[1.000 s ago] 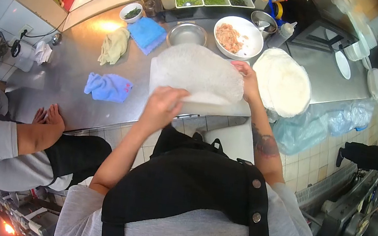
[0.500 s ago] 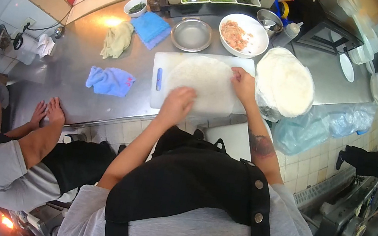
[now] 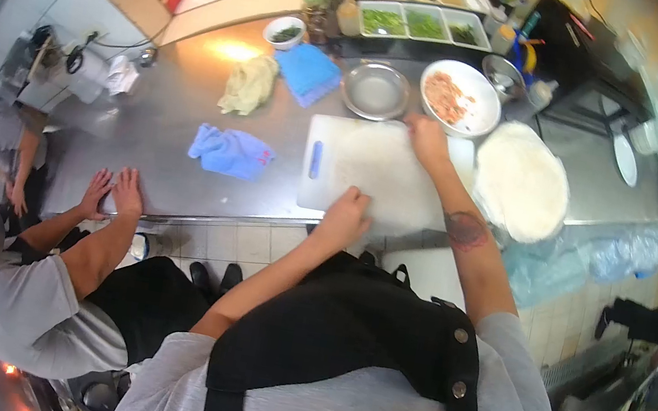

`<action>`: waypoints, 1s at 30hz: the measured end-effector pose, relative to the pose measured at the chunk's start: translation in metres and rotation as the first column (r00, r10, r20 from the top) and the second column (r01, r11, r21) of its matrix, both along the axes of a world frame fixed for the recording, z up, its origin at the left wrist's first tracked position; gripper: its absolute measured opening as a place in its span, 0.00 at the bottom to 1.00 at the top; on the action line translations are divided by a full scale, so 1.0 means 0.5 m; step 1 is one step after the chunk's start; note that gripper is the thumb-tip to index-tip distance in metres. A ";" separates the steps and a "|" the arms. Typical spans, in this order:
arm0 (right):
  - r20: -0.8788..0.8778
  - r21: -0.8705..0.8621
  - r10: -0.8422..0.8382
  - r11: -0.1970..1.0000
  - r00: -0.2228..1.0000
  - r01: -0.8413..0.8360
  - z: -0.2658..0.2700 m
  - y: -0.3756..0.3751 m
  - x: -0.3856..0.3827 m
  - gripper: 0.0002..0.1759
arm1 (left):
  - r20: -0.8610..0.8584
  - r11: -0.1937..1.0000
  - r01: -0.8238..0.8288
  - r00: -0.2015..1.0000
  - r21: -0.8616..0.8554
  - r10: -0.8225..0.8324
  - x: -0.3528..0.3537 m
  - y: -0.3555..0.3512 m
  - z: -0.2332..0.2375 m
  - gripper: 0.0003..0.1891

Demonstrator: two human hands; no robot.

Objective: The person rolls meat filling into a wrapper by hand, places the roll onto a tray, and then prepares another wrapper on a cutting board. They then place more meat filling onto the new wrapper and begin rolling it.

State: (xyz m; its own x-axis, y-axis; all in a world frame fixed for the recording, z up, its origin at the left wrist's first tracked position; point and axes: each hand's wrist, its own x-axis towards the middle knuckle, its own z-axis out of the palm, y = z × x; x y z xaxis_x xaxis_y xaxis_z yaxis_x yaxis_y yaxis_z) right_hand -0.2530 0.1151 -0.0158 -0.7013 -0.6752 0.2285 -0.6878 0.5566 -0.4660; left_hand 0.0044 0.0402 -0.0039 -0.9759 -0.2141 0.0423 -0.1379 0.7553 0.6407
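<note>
A thin round white wrapper (image 3: 388, 163) lies flat on the white cutting board (image 3: 316, 190) on the steel counter. My left hand (image 3: 345, 215) rests on the wrapper's near edge, fingers curled, at the board's front. At the far edge, my right hand (image 3: 427, 137) presses on the wrapper, close to the white bowl of pink minced filling (image 3: 460, 99). A stack of the same wrappers (image 3: 522, 181) sits just right of the board.
An empty steel bowl (image 3: 375, 91) stands behind the board. Blue cloths (image 3: 232, 152) (image 3: 307, 73) and a yellow cloth (image 3: 248, 84) lie to the left. Ingredient trays (image 3: 416, 22) line the back. A co-worker's hands (image 3: 114, 191) lean on the counter edge at left.
The wrapper, held up in the air a second ago, now lies flat on the board. Both hands came down with it; my left hand slid to the near edge.
</note>
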 end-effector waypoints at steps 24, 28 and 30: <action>-0.195 0.348 0.262 0.919 0.945 -0.183 -0.014 -0.148 0.047 0.09 | -0.063 0.962 -0.082 0.996 -0.259 0.068 -0.006 -0.161 -0.060 0.27; -0.235 0.202 0.221 0.964 0.946 -0.175 -0.005 -0.143 0.055 0.09 | -0.069 0.964 -0.081 0.995 -0.253 0.065 -0.005 -0.156 -0.050 0.27; -0.290 0.068 0.200 0.980 0.936 -0.188 -0.017 -0.149 0.048 0.09 | -0.072 0.966 -0.074 0.996 -0.249 0.057 -0.006 -0.154 -0.049 0.27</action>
State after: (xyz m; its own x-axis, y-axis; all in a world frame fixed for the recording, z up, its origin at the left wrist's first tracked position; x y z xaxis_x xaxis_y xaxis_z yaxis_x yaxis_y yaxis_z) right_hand -0.2291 0.0406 -0.0245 -0.4613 -0.8036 0.3759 -0.8871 0.4123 -0.2074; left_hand 0.0016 -0.0369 -0.0282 -0.9536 -0.2520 0.1648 -0.1573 0.8836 0.4410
